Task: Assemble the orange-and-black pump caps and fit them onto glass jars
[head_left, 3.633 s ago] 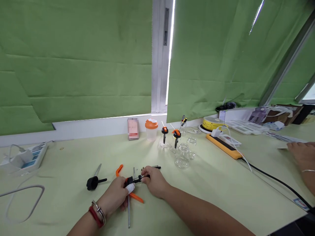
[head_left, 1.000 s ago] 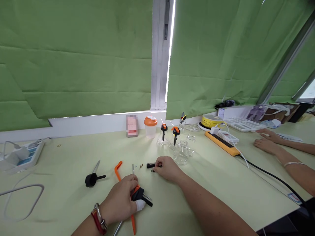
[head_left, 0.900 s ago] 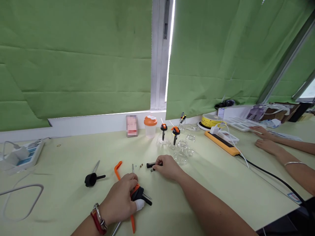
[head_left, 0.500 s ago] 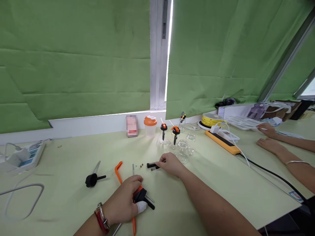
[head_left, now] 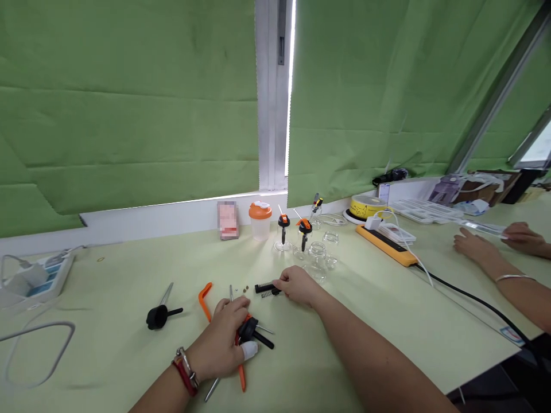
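Note:
My left hand (head_left: 226, 341), its thumb tip wrapped in white, is closed round a black-and-orange piece (head_left: 248, 330) with a metal pin sticking out. Beneath and beside that hand lie an orange bent lever (head_left: 205, 298), another orange strip (head_left: 241, 376) and a metal rod (head_left: 212, 390). The fingertips of my right hand (head_left: 299, 285) pinch the end of black plunger-like parts with springs (head_left: 264, 288), low over the table. Tiny brown bits (head_left: 245, 289) lie between the two hands. Off to the left rests a black cup-shaped part (head_left: 157, 316) with a stem and a clear tube.
Glass jars (head_left: 317, 255), two black-and-orange tops (head_left: 305, 225) and an orange-lidded cup (head_left: 260, 221) stand behind. A yellow power strip (head_left: 385, 245) and its cable lie to the right. Another person's hands (head_left: 476, 249) are at far right. A white power strip (head_left: 47, 278) is left.
My left hand has shifted slightly upward with the black-and-orange piece, and its fingers have moved. My right hand stays at the spring parts. The other person's hands now hold a clear strip.

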Demonstrator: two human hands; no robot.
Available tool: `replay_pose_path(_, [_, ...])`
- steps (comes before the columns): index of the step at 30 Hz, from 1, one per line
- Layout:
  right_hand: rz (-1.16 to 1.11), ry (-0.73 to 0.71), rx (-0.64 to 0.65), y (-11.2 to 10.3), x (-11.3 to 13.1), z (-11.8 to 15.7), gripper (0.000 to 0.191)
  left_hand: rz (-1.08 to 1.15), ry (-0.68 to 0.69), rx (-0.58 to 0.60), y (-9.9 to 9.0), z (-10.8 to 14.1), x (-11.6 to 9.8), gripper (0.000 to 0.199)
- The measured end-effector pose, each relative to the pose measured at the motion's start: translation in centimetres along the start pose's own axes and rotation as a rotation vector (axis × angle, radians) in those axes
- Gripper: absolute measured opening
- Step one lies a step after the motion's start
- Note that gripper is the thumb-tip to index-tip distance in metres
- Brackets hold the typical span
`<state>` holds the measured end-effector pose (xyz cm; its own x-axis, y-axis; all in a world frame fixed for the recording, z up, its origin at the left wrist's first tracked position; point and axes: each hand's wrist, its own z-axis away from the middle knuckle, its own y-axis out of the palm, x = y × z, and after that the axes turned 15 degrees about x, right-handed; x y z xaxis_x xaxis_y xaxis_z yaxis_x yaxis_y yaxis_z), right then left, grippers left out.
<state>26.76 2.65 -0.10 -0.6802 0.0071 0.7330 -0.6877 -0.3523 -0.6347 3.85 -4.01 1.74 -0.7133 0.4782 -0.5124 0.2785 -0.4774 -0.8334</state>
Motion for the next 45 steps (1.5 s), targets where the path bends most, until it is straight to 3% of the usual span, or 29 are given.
replay_pose_path(9, [0.010, -0.015, -0.047, 0.1, -0.2, -0.6, 0.034, -0.042, 0.044, -0.039, 0.3, -0.6, 0.8, 0.023])
replay_pose_path(17, [0.000, -0.082, 0.003, 0.8, -0.1, -0.2, 0.030, -0.054, 0.188, 0.008, 0.3, -1.0, -0.4, 0.024])
replay_pose_path(26, [0.019, -0.049, -0.032, -0.2, -0.1, 0.0, 0.026, -0.010, 0.151, 0.031, 0.8, -1.3, 0.1, 0.023])
replay_pose_path(33, [0.123, -0.094, 0.152, -0.3, 0.9, 1.5, 0.027, 0.029, 0.158, 0.078, 0.5, -1.3, -0.1, 0.022])
replay_pose_path(37, [0.272, -0.087, 0.141, -0.3, 1.5, 2.1, 0.020, 0.032, 0.171, 0.095, 0.4, -1.3, -0.1, 0.024])
replay_pose_path(45, [0.285, -0.160, 0.175, -0.2, 1.2, 2.0, 0.019, 0.024, 0.165, 0.115, 0.3, -1.3, 0.0, 0.024])
